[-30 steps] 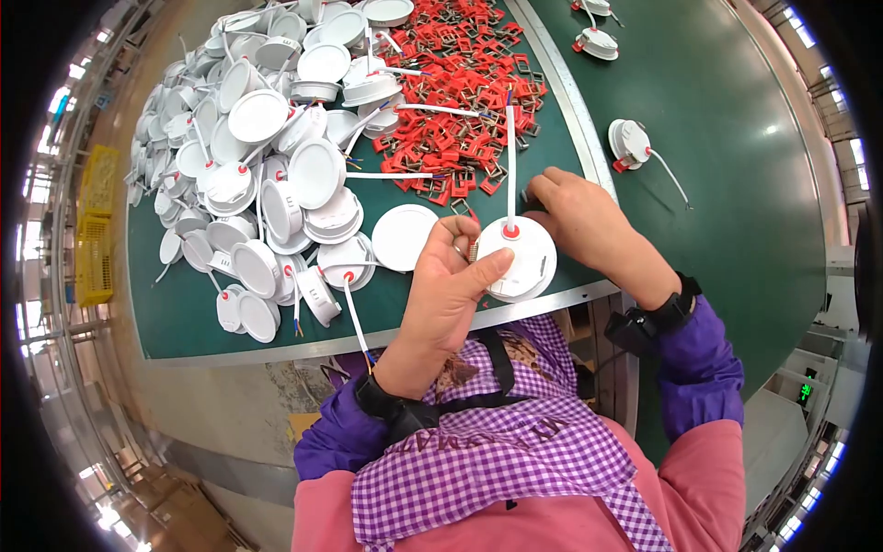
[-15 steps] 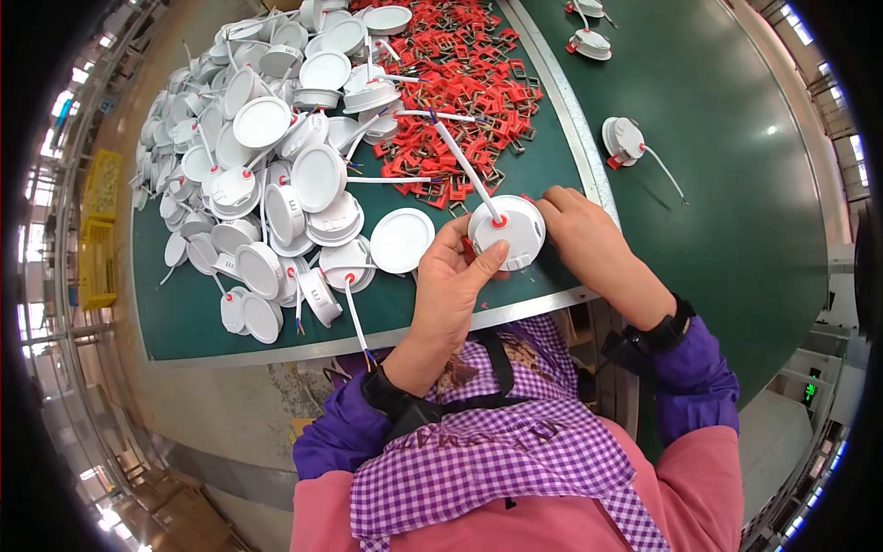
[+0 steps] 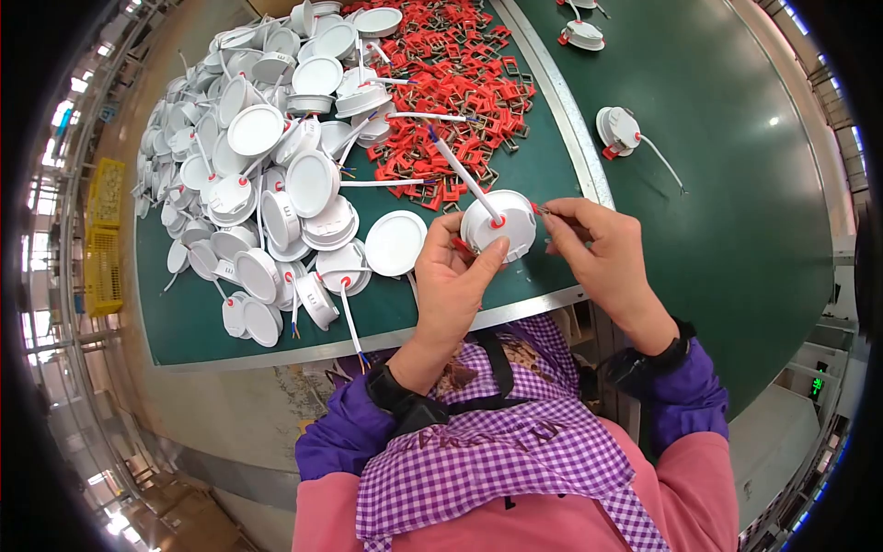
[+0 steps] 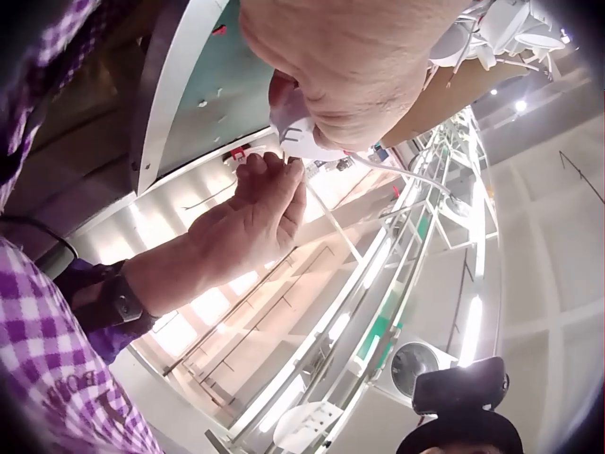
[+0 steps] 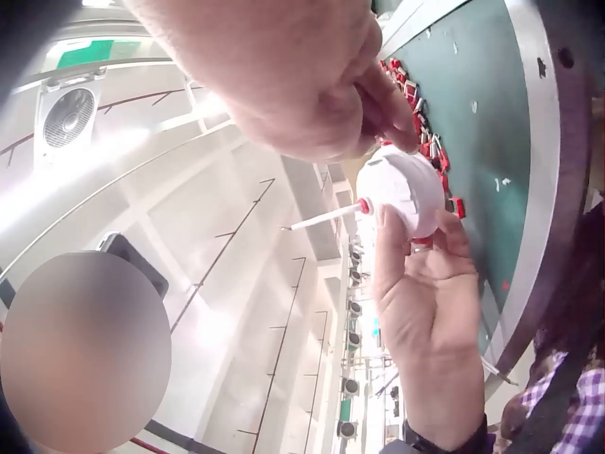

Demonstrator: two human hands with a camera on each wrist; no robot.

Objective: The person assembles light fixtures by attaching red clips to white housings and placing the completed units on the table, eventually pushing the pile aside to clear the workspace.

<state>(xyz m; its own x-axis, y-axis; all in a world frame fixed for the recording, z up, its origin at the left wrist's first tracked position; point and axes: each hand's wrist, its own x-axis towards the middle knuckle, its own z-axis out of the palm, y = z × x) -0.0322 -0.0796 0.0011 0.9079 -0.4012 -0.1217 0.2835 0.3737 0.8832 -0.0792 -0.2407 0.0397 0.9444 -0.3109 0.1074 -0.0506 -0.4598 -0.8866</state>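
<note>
My left hand grips a round white downlight, thumb on its back face and fingers round the left edge. A white cable rises from a red grommet on that face. Red shows at the light's left edge, beside the left fingers. At the opposite edge my right hand pinches a small red spring clip between thumb and forefinger, right at the rim. In the right wrist view the downlight sits between both hands; in the left wrist view the left hand hides most of it.
A big heap of white downlights covers the table's left side. Beside it lies a pile of red spring clips. One downlight lies face up near the left hand. Past a metal rail, several downlights with clips rest on a green surface.
The cable tilted to the left along with the downlight. My right hand turned and now shows a red clip pinched at the light's right edge. The lights on the right-hand surface shifted slightly leftward in view.
</note>
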